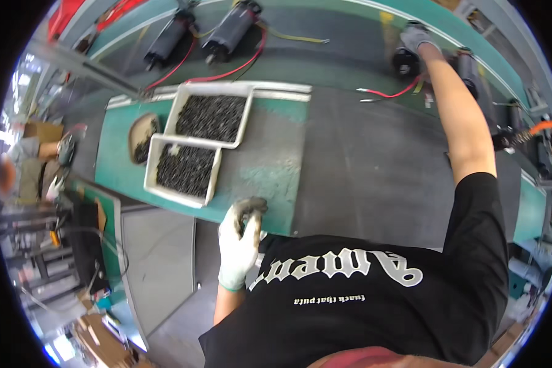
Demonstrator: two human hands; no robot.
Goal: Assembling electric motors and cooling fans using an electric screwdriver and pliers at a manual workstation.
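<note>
My right arm is stretched far forward, and its grey-gloved hand [416, 38] grips the far part of a dark cylindrical motor [405, 62] on the green belt. Red and yellow leads trail near that motor. Close to my body, my left hand [239, 236], in a white glove with dark fingertips, hovers at the near edge of the green work board [267, 178]. Its fingers and thumb are curled together; whatever they hold is hidden. Ahead and to its left stand two white bins, a nearer one [211, 184] and a farther one [246, 113], filled with small dark screw-like pieces.
Two more motors [168, 38] [232, 30] with red and yellow leads lie at the far left of the belt. Another motor [466, 70] is right of my hand. A small tan tray [135, 132] sits beside the bins. At far left, another person's gloved hands [66, 149] show.
</note>
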